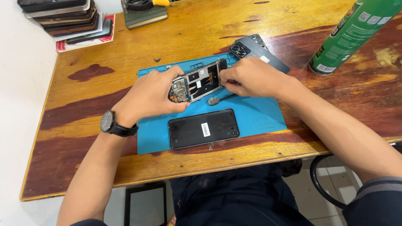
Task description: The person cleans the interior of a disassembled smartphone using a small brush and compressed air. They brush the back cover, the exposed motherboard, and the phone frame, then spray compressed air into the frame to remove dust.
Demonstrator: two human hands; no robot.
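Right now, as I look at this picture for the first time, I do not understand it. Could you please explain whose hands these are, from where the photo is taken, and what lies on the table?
There is no machine here: a person works with two bare hands, and a camera on the person's head looks down at them. The left hand, with a black wristwatch, grips an opened phone frame whose inner parts show. The right hand touches the frame's right end; whether it holds a small tool cannot be told. Both are above a blue work mat on a wooden table. A black phone panel lies on the mat, a grey back cover behind it. A green spray can stands at the right, and stacked phones lie far left.
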